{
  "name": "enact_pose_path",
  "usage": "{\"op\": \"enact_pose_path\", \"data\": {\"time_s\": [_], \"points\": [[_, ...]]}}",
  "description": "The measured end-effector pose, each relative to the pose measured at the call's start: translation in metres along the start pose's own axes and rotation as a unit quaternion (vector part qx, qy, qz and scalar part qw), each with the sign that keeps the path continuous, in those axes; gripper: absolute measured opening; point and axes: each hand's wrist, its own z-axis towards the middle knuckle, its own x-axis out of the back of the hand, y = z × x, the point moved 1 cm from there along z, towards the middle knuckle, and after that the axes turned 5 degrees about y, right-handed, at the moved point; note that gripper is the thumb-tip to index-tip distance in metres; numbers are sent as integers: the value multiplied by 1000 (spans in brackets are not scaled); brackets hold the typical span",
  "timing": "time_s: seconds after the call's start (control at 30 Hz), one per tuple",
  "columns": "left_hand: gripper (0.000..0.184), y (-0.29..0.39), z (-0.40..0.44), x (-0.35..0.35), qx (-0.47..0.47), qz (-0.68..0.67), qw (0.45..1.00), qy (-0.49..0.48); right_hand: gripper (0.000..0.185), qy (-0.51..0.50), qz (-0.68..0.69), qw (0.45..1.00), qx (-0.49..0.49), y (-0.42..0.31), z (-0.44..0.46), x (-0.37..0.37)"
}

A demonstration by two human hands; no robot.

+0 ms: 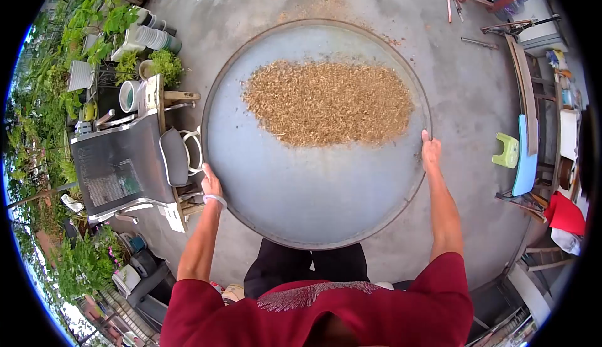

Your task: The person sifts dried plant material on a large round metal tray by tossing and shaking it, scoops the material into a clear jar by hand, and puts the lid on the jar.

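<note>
The left hand (212,184) is closed on the rim of the big round tray (313,190) at its lower left, thumb uppermost; the right hand (431,151) grips the right edge a little higher in the frame. How far the fingers reach beneath cannot be told. The tray fills the middle of the frame, with the dry tan flakes (329,102) in a broad band across its upper half, the lower half bare. With the load lying on the far side, a firm, matched hold and small, even wrist movements should work best; a sharp tilt could spill flakes over the far rim. Farther out, a mesh chair (125,165) stands at left, a green stool (505,150) at right. No brand, label or writing is readable.
</note>
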Motion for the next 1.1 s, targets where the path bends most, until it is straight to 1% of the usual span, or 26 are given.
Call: {"op": "enact_pose_path", "data": {"time_s": [0.03, 0.1, 0.13, 0.17, 0.2, 0.23, 0.33, 0.37, 0.4, 0.47, 0.5, 0.57, 0.6, 0.67, 0.7, 0.73, 0.77, 0.8, 0.83, 0.87, 0.93, 0.97, 1.07, 1.1], "points": [[83, 10, -1, -1, 14, 12, 1000, 13, 44, -8, 7, 1000, 13, -18, 4, 6], [84, 3, -6, -5, 28, -55, 998, 33, 41, -20, 18, 999, 36, -48, 10, 24], [85, -1, -15, -6, 37, -82, 995, 51, 41, 3, 16, 999, 44, -34, 10, 24], [84, -23, -19, -4, 36, -46, 997, 53, 41, 26, 15, 998, 56, -13, 13, 23], [83, -46, -24, -1, 35, -14, 998, 52, 41, 52, 14, 996, 71, -6, 13, 23], [80, -41, -46, 4, 41, -3, 999, 25, 41, 49, 8, 995, 84, -11, 12, 29], [74, -40, -60, -2, 78, -24, 997, -14, 45, 50, -23, 992, 111, -8, -3, 51], [70, -36, -54, -10, 78, -68, 994, -26, 48, 57, -30, 990, 126, -21, 1, 56], [68, -26, -52, -14, 79, -101, 992, -15, 51, 59, -40, 987, 141, -34, 2, 61], [66, 2, -53, -7, 78, -165, 983, 12, 56, 107, -12, 981, 159, -56, 0, 79], [65, 11, -53, -1, 50, -213, 975, 24, 58, 136, 6, 977, 167, -65, -4, 90], [65, 25, -52, 7, -5, -309, 950, 44, 55, 193, 87, 960, 182, -71, -23, 110], [66, 16, -43, 12, -87, -332, 939, 16, 53, 222, 129, 948, 188, -72, -31, 121], [68, 18, -38, 14, -94, -384, 918, 43, 53, 220, 133, 948, 190, -68, -35, 131], [71, 21, -39, 12, -116, -400, 906, 71, 53, 211, 128, 949, 197, -58, -30, 125], [71, 20, -40, 9, -97, -335, 935, 53, 53, 201, 121, 951, 203, -50, -31, 123], [72, 19, -39, 6, -78, -270, 959, 36, 55, 158, 96, 965, 184, -47, -27, 116], [73, 18, -37, 0, -59, -205, 977, 18, 56, 154, 67, 969, 180, -39, -25, 111], [74, 17, -38, -6, -9, -156, 988, -3, 57, 151, 39, 971, 179, -28, -18, 99], [74, 15, -41, -12, -9, -120, 993, -7, 58, 144, 12, 973, 181, -20, -7, 87], [74, 10, -60, -16, 2, -38, 999, -11, 58, 120, 11, 977, 177, -1, 0, 72], [76, 0, -62, -19, 19, -37, 999, -24, 58, 107, 6, 980, 169, 13, 1, 67], [78, -23, -62, -21, 83, -47, 995, -7, 56, 85, -22, 982, 167, 24, 9, 49], [79, -28, -63, -19, 75, -56, 996, 4, 56, 67, 7, 984, 162, 16, 10, 44]]}}
